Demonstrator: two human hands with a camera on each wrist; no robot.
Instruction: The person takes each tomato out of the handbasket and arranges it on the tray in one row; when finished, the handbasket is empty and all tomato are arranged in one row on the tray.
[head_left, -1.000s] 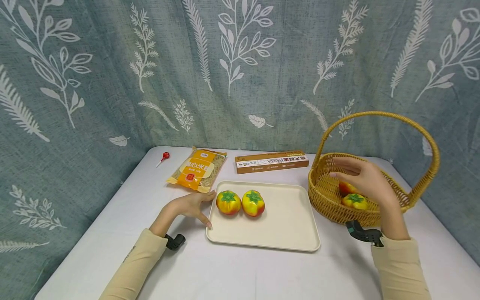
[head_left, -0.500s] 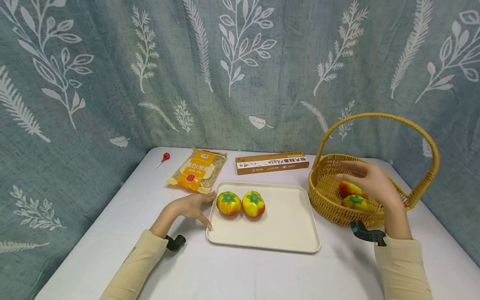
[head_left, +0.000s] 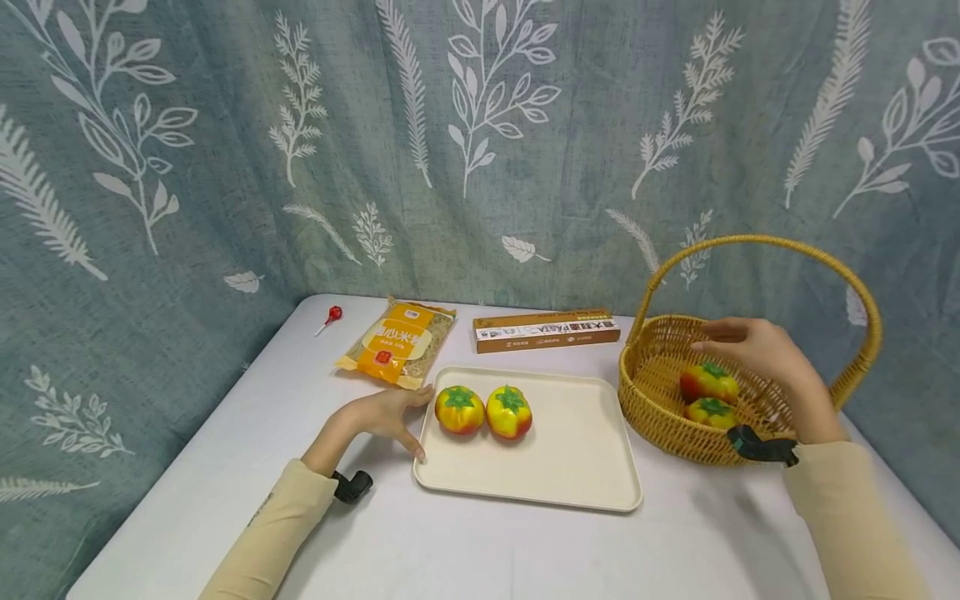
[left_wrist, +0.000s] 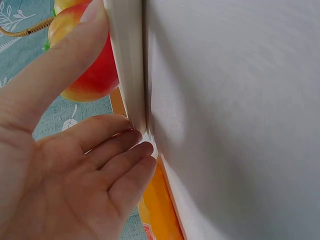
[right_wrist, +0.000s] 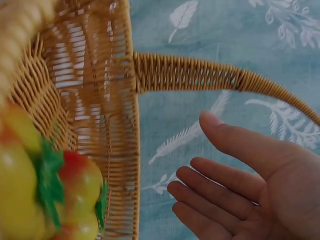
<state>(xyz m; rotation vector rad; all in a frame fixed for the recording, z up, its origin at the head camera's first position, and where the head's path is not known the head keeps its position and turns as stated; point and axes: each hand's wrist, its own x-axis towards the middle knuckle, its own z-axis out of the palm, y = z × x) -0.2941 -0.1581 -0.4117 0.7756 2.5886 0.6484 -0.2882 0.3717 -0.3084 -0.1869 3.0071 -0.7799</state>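
Leafy cloth (head_left: pixel 360 125) backs a woven basket (head_left: pixel 660 429), right hand (head_left: pixel 763 350) unclenched nearby, relaxed left hand (head_left: pixel 381 412) touching tray (head_left: pixel 573 446).

Four fruits (head_left: pixel 460 409) are counted, two mid-frame and two at right, with one tray (head_left: pixel 573 437), one basket (head_left: pixel 663 430), one bag (head_left: pixel 396 343), one box (head_left: pixel 547 332), one lollipop (head_left: pixel 334 313) and two hands (head_left: pixel 384 415) (head_left: pixel 765 350).

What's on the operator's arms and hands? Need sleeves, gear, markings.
Left sleeve and right sleeve: long, beige. Left has dark print, too small to read. Left hand and right hand: ungloved. Black left wrist device, black right wrist device.
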